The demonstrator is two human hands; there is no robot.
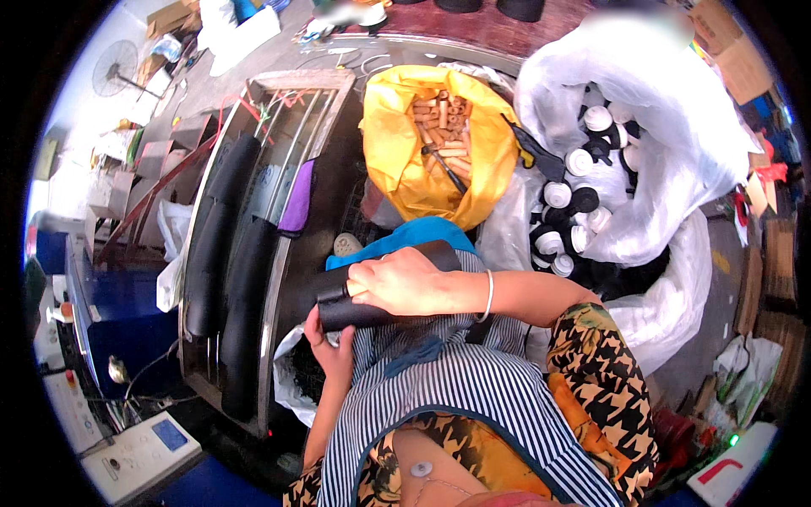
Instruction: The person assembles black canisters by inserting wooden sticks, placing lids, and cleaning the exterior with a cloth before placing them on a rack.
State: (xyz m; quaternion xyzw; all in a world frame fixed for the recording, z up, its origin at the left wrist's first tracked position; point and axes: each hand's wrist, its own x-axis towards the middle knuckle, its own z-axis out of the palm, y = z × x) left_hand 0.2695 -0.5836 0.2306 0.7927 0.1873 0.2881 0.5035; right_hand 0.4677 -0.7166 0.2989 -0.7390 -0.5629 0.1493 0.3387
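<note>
A thick black tube point(355, 316) lies across my lap, over the striped apron and a blue cloth point(414, 233). My left hand point(332, 345) grips its left end from below, thumb and fingers apart around it. Over the top of the tube, my right hand point(397, 282) is closed, with a small tan piece point(357, 288) showing at its fingertips. How far that piece reaches under the fingers is hidden. Just ahead, a yellow bag point(393, 173) holds many short tan cylinders point(454, 145) and a dark-handled tool point(446, 170).
To the left stands a metal-framed rack point(279, 334) carrying long black rolls point(215, 253) and a purple cloth point(297, 198). White plastic bags point(676, 182) at right hold black and white caps point(579, 162). A white control box point(139, 456) is at lower left.
</note>
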